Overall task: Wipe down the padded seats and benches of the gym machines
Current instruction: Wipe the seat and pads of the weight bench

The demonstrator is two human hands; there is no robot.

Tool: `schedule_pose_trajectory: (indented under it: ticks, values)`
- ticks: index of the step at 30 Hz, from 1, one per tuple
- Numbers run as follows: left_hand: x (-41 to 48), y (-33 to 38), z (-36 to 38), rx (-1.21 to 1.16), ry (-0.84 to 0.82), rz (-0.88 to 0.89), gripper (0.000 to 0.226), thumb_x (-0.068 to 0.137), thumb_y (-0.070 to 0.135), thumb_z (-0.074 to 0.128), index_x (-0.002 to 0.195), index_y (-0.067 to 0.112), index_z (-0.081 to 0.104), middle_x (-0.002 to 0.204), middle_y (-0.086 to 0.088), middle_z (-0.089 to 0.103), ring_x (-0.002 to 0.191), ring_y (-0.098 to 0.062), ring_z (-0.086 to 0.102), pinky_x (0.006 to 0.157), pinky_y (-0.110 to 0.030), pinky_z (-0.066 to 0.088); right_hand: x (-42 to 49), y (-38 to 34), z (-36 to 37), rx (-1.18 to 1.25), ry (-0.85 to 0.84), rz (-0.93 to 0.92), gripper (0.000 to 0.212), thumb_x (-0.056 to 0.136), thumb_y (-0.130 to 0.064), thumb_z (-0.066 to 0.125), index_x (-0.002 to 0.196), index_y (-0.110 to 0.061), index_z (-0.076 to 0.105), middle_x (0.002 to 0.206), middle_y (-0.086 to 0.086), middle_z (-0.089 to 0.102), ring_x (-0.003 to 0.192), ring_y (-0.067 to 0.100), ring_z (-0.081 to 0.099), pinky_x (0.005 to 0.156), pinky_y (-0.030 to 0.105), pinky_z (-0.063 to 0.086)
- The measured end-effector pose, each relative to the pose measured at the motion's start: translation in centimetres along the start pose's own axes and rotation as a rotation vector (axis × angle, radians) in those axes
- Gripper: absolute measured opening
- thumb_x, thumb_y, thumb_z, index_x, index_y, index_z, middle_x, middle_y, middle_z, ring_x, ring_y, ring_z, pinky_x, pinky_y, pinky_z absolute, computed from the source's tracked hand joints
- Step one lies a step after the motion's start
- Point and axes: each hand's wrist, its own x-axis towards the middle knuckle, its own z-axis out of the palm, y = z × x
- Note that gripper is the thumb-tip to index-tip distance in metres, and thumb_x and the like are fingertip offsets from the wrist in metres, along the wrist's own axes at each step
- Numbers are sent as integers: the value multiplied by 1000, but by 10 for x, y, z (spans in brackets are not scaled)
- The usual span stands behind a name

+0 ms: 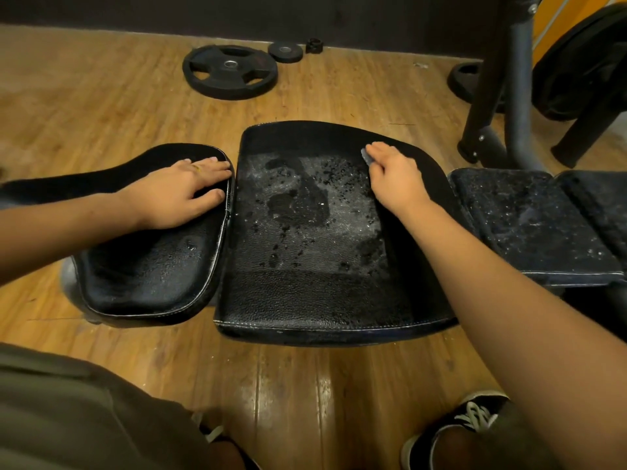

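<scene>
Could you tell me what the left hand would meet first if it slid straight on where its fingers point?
Probably the side edge of the wet middle pad: the left hand lies flat on the small pad, fingertips at the gap.

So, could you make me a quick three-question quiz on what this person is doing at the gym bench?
1. True or false: the left hand lies flat on the left pad.
2. Where on the middle pad is the right hand, its fingers curled on a cloth? A) near edge B) far part C) off the pad
3. Fill in: the biggest weight plate lies on the wooden ____.

Key: 1 true; 2 B; 3 floor.
</scene>
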Motion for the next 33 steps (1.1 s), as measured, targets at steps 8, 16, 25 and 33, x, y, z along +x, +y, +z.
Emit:
schedule_pose_trajectory:
  ticks: [8, 16, 25, 33]
  values:
    - [2, -2, 2, -16, 14, 14, 81, 86, 66, 22, 153, 21, 35, 160, 7, 26, 149, -6, 15, 121, -33, 7, -110, 6, -10, -10, -8, -25, 45, 103, -15, 43, 146, -23, 49, 154, -10, 41, 149, 15, 26, 120, 29, 16]
    - [2, -3, 1, -2, -25, 10, 84, 85, 68, 18, 154, 22, 31, 161, 8, 23, 149, -6, 11, 121, -34, 6, -33, -2, -6, -43, -45, -7, 46, 103, -12, 41, 148, -19, 45, 159, -1, 36, 149, 27, 25, 122, 46, 22]
    - [1, -3, 2, -11, -12, 6, 83, 86, 67, 19, 154, 21, 32, 161, 6, 24, 149, -6, 11, 121, -36, 7, -160, -12, -14, 16, 14, 75, 44, 103, -18, 46, 147, -26, 48, 153, -16, 39, 149, 9, 23, 117, 27, 17]
    - [-2, 5, -3, -7, -29, -8, 68, 94, 52, 29, 155, 20, 30, 162, 3, 22, 148, -7, 11, 122, -37, 8, -100, -8, -11, 17, -25, 34, 44, 103, -17, 44, 146, -24, 49, 156, -9, 39, 149, 17, 26, 123, 37, 20]
